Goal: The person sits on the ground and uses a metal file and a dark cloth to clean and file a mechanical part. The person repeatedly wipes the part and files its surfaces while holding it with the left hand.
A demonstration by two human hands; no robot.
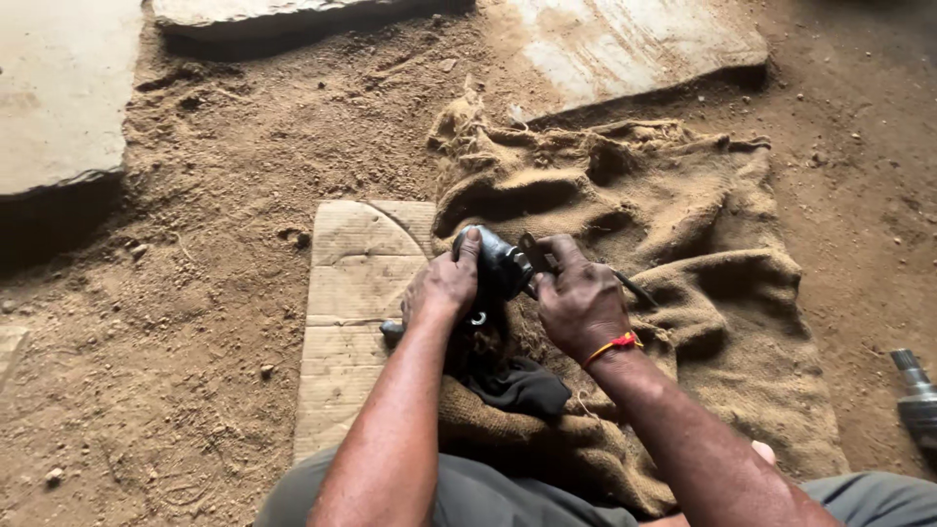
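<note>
The dark metal part (500, 262) sits above a crumpled burlap sack (683, 283) on the dirt floor, gripped by both hands. The left hand (444, 285) closes round its rounded end, while the right hand (578, 301) presses a thin dark tool (632, 288) against it; the work looks mid-way, nothing yet detached.

dark greasy metal part (500, 263), held above burlap; thin tool (634, 289) alongside

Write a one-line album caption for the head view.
Left hand and right hand grip a dark metal part over burlap sacking on dirt.
</note>
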